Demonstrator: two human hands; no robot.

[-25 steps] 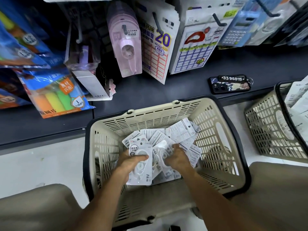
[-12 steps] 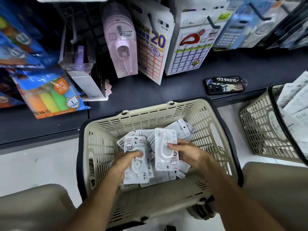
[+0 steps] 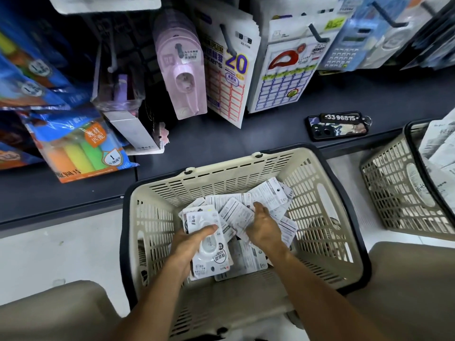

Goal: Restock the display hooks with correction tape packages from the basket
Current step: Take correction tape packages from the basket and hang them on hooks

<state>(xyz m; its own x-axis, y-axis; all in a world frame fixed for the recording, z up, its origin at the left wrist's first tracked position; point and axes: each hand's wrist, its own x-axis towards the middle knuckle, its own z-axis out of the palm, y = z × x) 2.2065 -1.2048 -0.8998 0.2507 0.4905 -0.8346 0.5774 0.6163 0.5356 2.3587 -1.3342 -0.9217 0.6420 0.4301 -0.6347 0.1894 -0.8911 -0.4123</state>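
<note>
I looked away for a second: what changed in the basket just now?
The right hand let go of the package it had lifted and reached back into the loose pile. The left hand's stack gained that package on top. The basket and phone stayed put.

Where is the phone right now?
In the head view the phone lies flat on the dark shelf, upper right, just beyond the basket rim and below the hanging label packs.
</note>
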